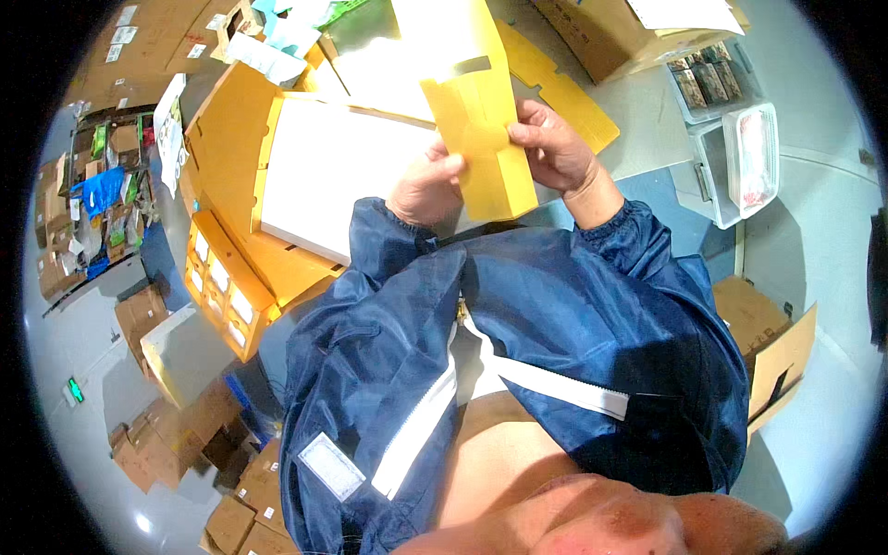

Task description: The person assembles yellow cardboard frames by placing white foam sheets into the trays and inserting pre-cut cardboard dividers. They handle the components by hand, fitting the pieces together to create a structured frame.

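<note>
A long yellow cardboard piece (476,139) with a dark slot and crease lines stands between my hands. On its left edge, my left hand (425,188) is closed with the thumb along the card. Gripping the right edge is my right hand (555,153), thumb on the front and fingers mostly behind. The card's upper part is washed out by bright light. To the left lies an opened yellow box (231,129) with a white panel (342,171) inside. Behind my right hand, a flat yellow cardboard blank (578,106) rests on the table.
A yellow tray-like piece with white windows (248,310) leans at the left table edge. Clear plastic bins (708,139) stand at the right, near a brown carton (592,42). Far left is a crate of mixed scraps (102,190). Cartons (245,518) sit on the floor.
</note>
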Demonstrator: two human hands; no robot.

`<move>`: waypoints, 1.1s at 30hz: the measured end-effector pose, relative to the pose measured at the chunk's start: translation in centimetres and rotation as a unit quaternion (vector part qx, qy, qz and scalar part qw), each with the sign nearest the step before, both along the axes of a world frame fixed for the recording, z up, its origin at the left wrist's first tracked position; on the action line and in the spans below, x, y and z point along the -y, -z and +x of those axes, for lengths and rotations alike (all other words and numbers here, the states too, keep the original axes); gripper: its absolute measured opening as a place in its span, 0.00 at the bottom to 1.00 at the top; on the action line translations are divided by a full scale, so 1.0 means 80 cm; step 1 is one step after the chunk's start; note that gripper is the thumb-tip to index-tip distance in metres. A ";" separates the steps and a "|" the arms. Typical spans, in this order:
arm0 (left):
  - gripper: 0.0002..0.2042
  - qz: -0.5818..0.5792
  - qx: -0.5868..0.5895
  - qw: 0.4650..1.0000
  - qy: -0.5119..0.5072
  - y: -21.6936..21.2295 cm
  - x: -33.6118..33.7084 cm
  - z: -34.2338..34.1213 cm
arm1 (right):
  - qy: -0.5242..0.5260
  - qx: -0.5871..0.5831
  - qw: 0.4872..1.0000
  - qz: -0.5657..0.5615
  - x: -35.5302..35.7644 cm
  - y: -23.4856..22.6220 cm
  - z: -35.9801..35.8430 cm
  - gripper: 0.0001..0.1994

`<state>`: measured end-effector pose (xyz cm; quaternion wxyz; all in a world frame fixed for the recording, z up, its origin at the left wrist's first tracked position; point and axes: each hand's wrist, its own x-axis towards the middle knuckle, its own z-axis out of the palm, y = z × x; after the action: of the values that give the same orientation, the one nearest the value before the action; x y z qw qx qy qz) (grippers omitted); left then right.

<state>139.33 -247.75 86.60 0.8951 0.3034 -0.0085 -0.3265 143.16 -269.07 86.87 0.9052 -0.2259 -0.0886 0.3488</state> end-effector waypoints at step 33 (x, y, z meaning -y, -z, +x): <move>0.22 0.116 0.015 0.980 -0.163 -0.003 -0.056 0.009 | -0.017 0.053 0.980 -0.189 -0.085 -0.004 0.054 0.17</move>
<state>140.08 -243.25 86.86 0.8947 0.4079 0.0654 -0.1700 147.44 -262.27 87.20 0.8344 -0.4094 -0.0726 0.3618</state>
